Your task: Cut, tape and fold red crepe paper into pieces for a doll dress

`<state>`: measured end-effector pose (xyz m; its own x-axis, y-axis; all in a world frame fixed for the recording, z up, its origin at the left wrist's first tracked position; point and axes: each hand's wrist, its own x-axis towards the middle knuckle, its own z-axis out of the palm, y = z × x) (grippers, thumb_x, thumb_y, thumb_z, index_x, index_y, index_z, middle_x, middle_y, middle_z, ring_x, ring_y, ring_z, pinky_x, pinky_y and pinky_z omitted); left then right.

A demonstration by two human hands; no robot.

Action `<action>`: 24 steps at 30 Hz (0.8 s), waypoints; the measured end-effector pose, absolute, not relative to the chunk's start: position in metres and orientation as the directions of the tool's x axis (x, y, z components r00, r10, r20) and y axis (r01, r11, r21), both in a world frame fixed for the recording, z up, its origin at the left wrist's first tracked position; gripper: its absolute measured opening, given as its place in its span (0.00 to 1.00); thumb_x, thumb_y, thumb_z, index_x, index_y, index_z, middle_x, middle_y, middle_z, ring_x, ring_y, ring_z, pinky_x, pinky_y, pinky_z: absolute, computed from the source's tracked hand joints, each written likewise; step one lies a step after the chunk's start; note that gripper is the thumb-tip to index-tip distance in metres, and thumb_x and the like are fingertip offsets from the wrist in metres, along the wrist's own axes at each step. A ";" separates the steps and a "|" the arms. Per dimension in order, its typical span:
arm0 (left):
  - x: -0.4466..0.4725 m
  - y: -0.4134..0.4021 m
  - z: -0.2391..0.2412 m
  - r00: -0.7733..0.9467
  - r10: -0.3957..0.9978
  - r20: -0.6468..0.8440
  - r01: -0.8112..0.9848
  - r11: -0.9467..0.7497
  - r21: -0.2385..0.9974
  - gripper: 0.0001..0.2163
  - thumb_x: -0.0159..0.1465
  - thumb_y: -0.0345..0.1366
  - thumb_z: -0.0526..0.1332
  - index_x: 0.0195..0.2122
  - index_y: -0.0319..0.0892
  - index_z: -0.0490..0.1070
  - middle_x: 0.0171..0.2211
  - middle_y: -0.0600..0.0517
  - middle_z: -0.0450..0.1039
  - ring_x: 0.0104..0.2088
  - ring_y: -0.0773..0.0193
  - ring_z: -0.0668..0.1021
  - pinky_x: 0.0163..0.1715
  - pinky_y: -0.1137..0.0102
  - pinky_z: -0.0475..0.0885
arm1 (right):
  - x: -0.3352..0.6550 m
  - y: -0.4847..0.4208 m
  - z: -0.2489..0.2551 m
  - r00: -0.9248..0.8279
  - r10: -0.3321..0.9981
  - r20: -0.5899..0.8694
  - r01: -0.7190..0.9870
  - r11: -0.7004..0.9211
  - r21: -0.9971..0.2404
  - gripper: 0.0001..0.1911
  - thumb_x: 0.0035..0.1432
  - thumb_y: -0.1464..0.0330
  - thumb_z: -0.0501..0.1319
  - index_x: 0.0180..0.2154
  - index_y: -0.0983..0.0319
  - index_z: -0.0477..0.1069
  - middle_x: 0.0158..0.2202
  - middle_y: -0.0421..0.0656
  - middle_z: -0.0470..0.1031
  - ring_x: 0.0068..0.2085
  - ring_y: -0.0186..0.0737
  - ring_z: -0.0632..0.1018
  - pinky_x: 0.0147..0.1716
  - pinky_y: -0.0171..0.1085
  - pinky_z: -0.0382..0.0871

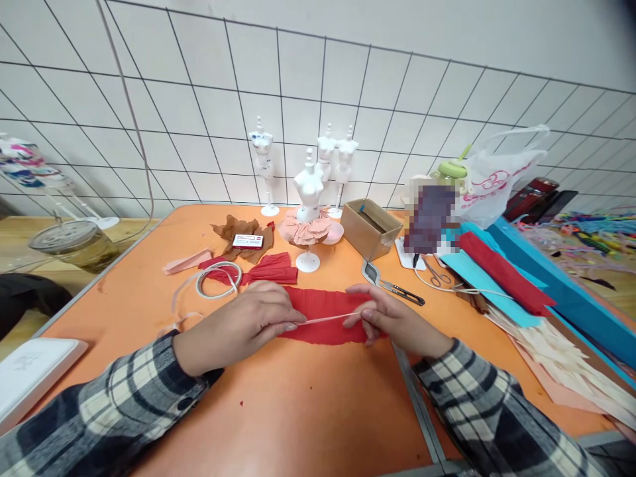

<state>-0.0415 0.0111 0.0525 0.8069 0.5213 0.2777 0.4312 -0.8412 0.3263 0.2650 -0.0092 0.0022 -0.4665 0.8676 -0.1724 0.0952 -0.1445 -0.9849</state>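
My left hand point(248, 318) and my right hand point(392, 318) each pinch one end of a thin pink strip point(328, 319), which is stretched between them. Beneath it lies a sheet of red crepe paper point(318, 335), flat on the orange table point(288, 411). A small white dress form point(309, 187) with a ruffled pink paper skirt point(308, 228) stands behind the sheet. To the left of it are gathered red crepe paper point(273, 270) and a roll of whitish tape point(203, 281).
More white dress forms point(263, 149) stand by the wall. A cardboard box point(368, 235), black thread snips point(402, 293) and scissors point(440, 278) lie at the right, near folded coloured paper point(501, 271). A small white box point(248, 242) rests on brown paper point(228, 235).
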 end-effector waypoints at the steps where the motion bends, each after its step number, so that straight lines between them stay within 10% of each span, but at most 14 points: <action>1: -0.041 0.012 0.045 0.795 0.541 0.274 0.445 -0.827 0.342 0.11 0.69 0.35 0.55 0.46 0.47 0.76 0.38 0.50 0.77 0.41 0.61 0.76 0.44 0.67 0.70 | 0.264 -0.010 0.001 -0.417 0.893 -0.169 0.161 -0.110 -0.981 0.18 0.63 0.58 0.58 0.52 0.59 0.66 0.39 0.45 0.79 0.26 0.31 0.71 0.28 0.34 0.73; 7: -0.051 0.014 0.019 0.647 0.729 0.224 0.517 -0.635 0.574 0.10 0.66 0.40 0.60 0.43 0.43 0.77 0.34 0.51 0.78 0.33 0.66 0.79 0.36 0.73 0.73 | 0.261 -0.014 -0.006 -0.243 0.970 0.008 0.517 0.137 -0.845 0.06 0.54 0.65 0.65 0.28 0.61 0.75 0.28 0.41 0.76 0.28 0.35 0.73 0.28 0.34 0.66; 24: -0.051 0.025 0.014 0.589 0.807 0.024 0.506 -0.393 0.768 0.18 0.68 0.45 0.53 0.42 0.40 0.78 0.30 0.50 0.78 0.29 0.66 0.77 0.31 0.74 0.73 | 0.267 -0.018 -0.004 -0.122 0.990 -0.068 0.426 -0.010 -0.905 0.12 0.50 0.62 0.65 0.35 0.61 0.81 0.31 0.43 0.79 0.29 0.37 0.75 0.27 0.34 0.68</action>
<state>-0.0511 0.0253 0.0136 0.5895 0.8074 0.0244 0.5061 -0.3927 0.7679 0.2673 -0.0176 -0.0036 -0.1219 0.9902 -0.0682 0.4256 -0.0099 -0.9048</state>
